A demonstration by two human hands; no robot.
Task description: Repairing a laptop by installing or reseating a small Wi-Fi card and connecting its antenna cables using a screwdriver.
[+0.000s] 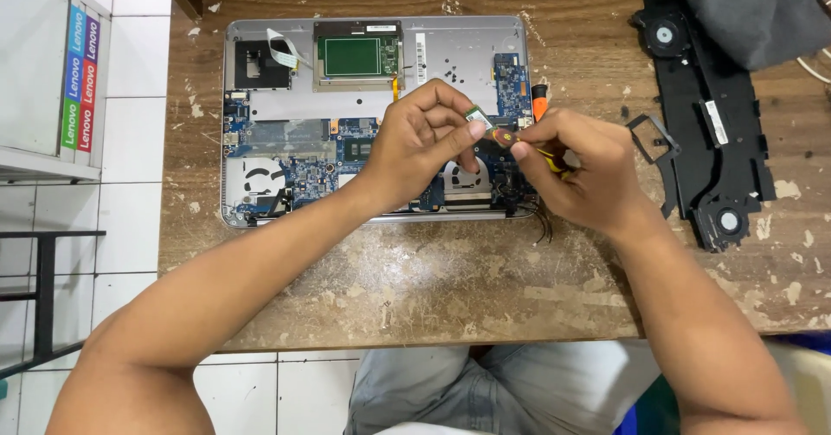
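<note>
Worn brown wooden tabletop, matt and rough, varnish flaking in pale patches. Opened silver laptop base, smooth brushed metal around glossy blue circuit boards. Detached black speaker frame, matt plastic. Folded grey cloth, soft and dull. White floor tiles, glossy.

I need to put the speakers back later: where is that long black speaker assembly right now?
In the head view, the black speaker assembly lies on the wooden table's right side, right of the opened laptop and beyond the right hand.
</note>
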